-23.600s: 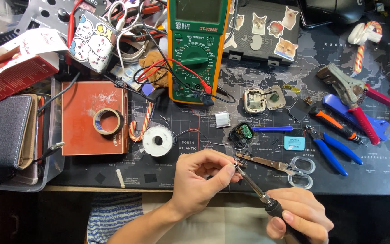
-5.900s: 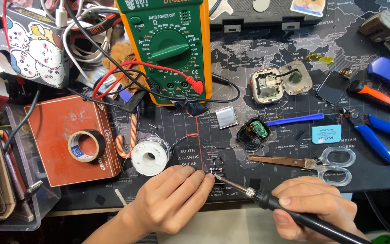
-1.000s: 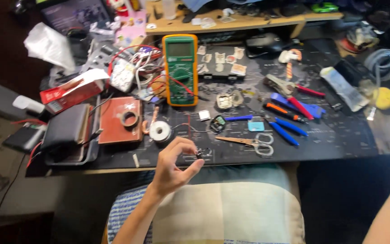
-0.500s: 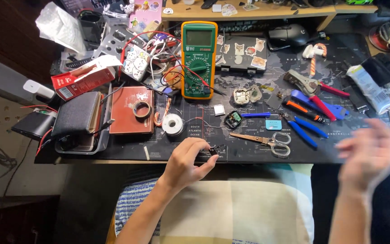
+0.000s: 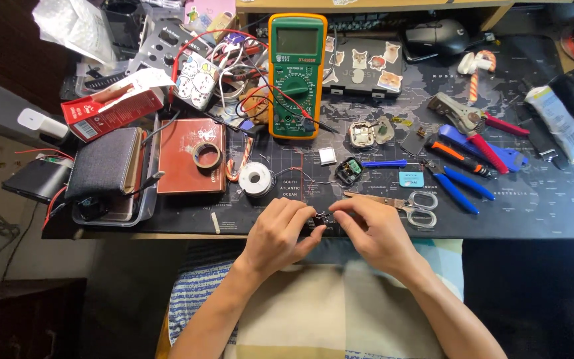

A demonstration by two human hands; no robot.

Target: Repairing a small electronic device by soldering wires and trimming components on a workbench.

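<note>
Two bare hands meet at the near edge of the desk mat [image 5: 533, 219], fingertips pinched together around a small dark part [image 5: 321, 219]. The left hand [image 5: 279, 234] curls from the left, thumb and forefinger closed on the part; the right hand [image 5: 373, 233] comes from the right with its fingers likewise bent tight onto it, so the part sits between both sets of fingertips, mostly hidden. What kind of part it is cannot be told.

Just beyond the right hand lie scissors [image 5: 393, 202] with pale loop handles, blades pointing left. Farther off, a small black round casing [image 5: 349, 171] rests beside a blue pen-like tool [image 5: 383, 163]. To the left of these stands a spool of solder wire [image 5: 257, 179], and beyond it an orange-and-green multimeter [image 5: 297, 74] with red and black leads trailing across the mat. A reddish-brown box [image 5: 181, 169] with a roll of tape [image 5: 206, 155] on top sits at far left, and blue-handled pliers [image 5: 456, 186] lie well off to the right.
</note>
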